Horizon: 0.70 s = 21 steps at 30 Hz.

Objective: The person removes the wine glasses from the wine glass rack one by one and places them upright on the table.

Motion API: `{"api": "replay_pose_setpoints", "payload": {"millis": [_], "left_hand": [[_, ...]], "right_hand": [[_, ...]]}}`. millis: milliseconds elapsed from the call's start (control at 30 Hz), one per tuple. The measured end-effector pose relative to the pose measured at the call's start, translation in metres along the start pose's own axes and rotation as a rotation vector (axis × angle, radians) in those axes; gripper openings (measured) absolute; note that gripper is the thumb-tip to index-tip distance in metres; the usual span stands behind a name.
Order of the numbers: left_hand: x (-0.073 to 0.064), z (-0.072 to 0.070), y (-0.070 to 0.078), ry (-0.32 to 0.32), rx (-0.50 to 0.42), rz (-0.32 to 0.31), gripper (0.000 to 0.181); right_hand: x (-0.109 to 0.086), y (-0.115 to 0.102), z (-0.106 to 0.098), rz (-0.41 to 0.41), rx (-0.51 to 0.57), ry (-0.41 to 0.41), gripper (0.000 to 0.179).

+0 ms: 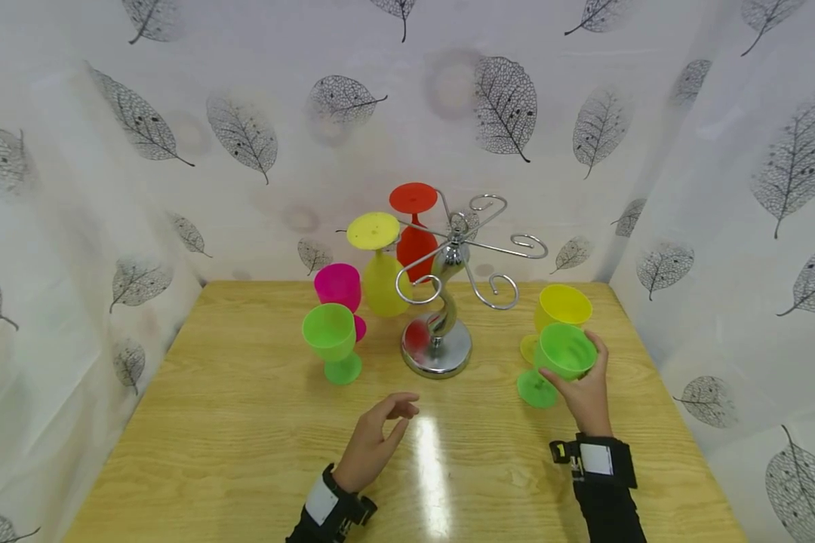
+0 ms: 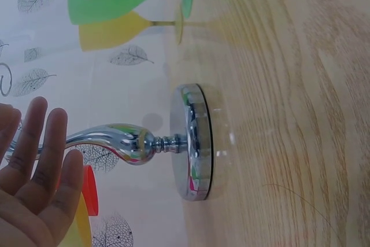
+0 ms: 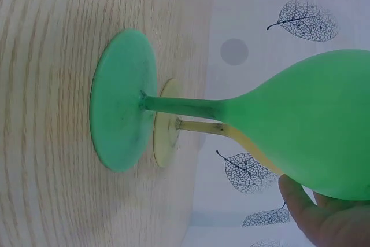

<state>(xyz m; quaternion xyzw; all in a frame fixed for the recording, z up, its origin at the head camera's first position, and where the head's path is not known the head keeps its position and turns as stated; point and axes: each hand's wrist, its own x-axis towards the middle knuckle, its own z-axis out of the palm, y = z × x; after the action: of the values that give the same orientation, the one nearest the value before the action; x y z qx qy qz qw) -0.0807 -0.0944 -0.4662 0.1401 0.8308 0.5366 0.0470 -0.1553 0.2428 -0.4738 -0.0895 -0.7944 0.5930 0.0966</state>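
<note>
At the table's right side my right hand (image 1: pixel 588 386) grips the bowl of a green plastic goblet (image 1: pixel 566 351), thumb on one side and fingers on the other. The goblet is upright, its foot (image 3: pixel 123 100) at the tabletop. Just behind it stands a yellow goblet (image 1: pixel 562 305). My left hand (image 1: pixel 373 442) hovers over the front middle of the table, holding nothing, its fingers (image 2: pixel 48 155) loosely extended. Beyond it rises a chrome goblet rack (image 1: pixel 437 348) with curled wire arms. Upside down on its left arms hang a yellow goblet (image 1: pixel 384 283) and a red goblet (image 1: pixel 416 249).
Left of the rack stand a second green goblet (image 1: pixel 330 335) and a magenta goblet (image 1: pixel 338 285), both upright. The wooden table (image 1: pixel 244 452) is bordered by a leaf-patterned curtain (image 1: pixel 407 113) at the back and sides. Several rack arms on the right carry no goblet.
</note>
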Motion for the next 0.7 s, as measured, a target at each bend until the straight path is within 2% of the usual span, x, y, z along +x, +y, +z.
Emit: {"api": "replay_pose_setpoints", "payload": {"millis": [367, 700], "left_hand": [[-0.0004, 0.0004, -0.0007, 0.003, 0.010, 0.011, 0.035], [-0.0017, -0.0028, 0.0024, 0.017, 0.015, 0.019, 0.035]], "right_hand": [[0.0100, -0.0037, -0.0067, 0.007, -0.009, -0.089, 0.103], [0.0070, -0.0017, -0.0100, -0.003, 0.034, -0.070, 0.119]]}}
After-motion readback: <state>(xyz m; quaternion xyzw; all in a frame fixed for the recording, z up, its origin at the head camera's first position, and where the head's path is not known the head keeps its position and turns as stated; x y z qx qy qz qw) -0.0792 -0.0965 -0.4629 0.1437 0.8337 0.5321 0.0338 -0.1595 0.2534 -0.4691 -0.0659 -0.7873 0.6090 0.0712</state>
